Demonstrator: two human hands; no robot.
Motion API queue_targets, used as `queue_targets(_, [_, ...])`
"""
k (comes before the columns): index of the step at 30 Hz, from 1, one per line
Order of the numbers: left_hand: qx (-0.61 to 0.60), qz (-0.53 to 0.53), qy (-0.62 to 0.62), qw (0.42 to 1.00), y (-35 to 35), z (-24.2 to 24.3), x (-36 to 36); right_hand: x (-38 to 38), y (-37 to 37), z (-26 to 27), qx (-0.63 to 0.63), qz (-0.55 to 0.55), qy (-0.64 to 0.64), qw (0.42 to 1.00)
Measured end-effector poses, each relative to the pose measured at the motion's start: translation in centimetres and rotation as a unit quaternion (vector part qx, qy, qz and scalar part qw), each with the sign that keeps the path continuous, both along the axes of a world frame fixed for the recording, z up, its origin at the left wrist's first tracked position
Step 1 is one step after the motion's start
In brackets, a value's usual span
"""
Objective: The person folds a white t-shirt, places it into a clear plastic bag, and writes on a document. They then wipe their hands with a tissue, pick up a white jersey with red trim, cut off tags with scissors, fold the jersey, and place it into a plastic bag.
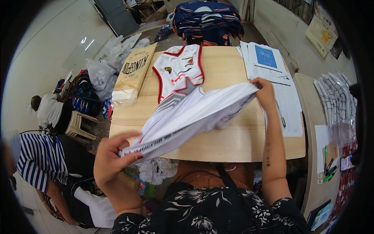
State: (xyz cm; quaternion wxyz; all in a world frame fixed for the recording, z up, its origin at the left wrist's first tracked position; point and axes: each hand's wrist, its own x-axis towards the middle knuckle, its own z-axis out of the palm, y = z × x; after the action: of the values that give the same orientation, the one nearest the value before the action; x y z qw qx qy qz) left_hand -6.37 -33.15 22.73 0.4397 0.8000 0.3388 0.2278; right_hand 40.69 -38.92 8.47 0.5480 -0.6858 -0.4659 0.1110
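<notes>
A white sleeveless jersey (178,64) with red and black trim lies on the wooden table, its lower part raised towards me. My left hand (117,155) grips the hem band at the lower left, thumb and fingers pinching the cloth. At the right, my right hand (263,87) pinches the other end of the hem. Between both hands the white fabric is stretched slantwise, with a band of dark lettering along its edge. A grey star with a red outline shows at the jersey's middle. The lettering and the cloth near my right hand are blurred.
The wooden table (233,146) bears a packet of plastic bags (131,73) at left and printed papers (286,105) with a pen (283,122) at right. Dark blue garments (207,23) are piled beyond. Two people (41,158) (51,111) are at the left; a side table (312,175) holds markers.
</notes>
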Motion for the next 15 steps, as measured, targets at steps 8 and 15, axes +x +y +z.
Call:
queue_targets(8, [-0.195, -0.331, -0.26, 0.886, 0.6, -6.4, 7.1, -3.2, 11.1, 13.7, 0.29, 0.036, 0.095, 0.952])
queue_targets(15, [-0.564, -0.053, -0.383, 0.73, -2.4, -14.7, 15.9, -14.9, 3.0, 8.0, 0.205, 0.095, -0.075, 0.971])
